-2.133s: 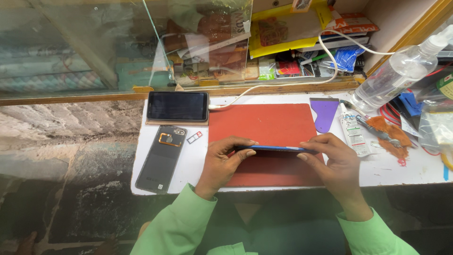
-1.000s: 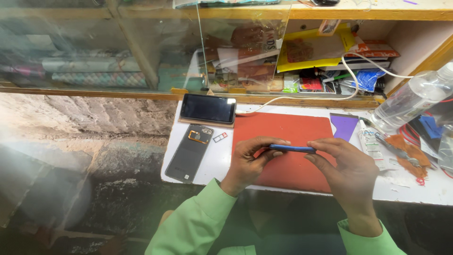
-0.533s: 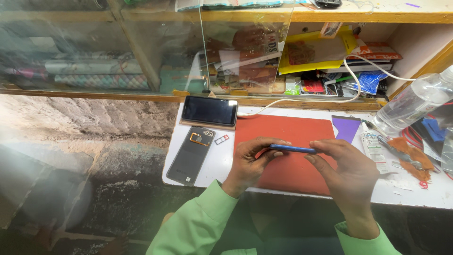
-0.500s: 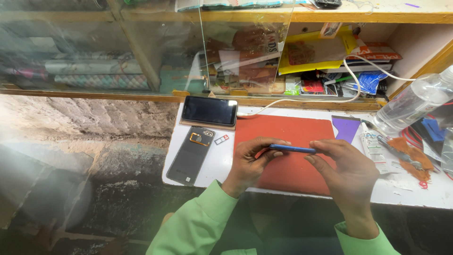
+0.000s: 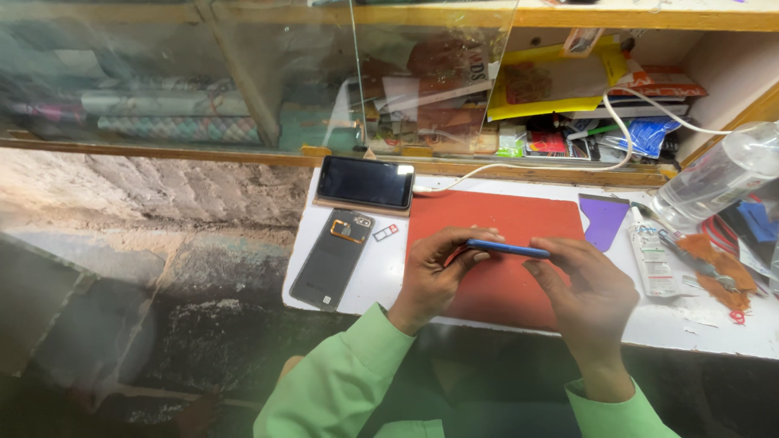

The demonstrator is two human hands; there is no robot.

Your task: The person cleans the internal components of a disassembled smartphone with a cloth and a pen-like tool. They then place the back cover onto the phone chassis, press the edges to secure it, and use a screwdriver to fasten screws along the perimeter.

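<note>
White tabletop (image 5: 369, 280) against a glass-fronted counter, cluttered shelf (image 5: 617, 130) behind, red work mat (image 5: 495, 280) laid in the middle. Above the mat, held clear of it: one thin blue phone (image 5: 507, 248), seen edge-on, long axis running left to right across the body, roughly level. Pinched at both ends: left hand (image 5: 434, 272) with fingers (image 5: 477, 241) curled over the near-left end and thumb beneath, right hand (image 5: 588, 288) with fingers (image 5: 542, 272) closed around the right end. Both grips shut on the phone, neither hand nearer than the other; phone lying between the two, slightly up and inward from each palm. Which face points up: cannot tell from this angle.

Counted on the tabletop: two more phones, one dark-screened phone (image 5: 365, 182) lying flat at the back with a white cable (image 5: 487, 169) running towards its right end, and one dark back cover (image 5: 333, 258) just below it, long axis tilted towards the front edge. One small card tray (image 5: 385, 233) beside that cover. One purple scraper (image 5: 603, 221) just right of the mat. One clear plastic bottle (image 5: 714, 180) lying tilted at far right. One white tube (image 5: 653, 259) near the scraper, loose orange scraps (image 5: 714, 268) beyond it.
</note>
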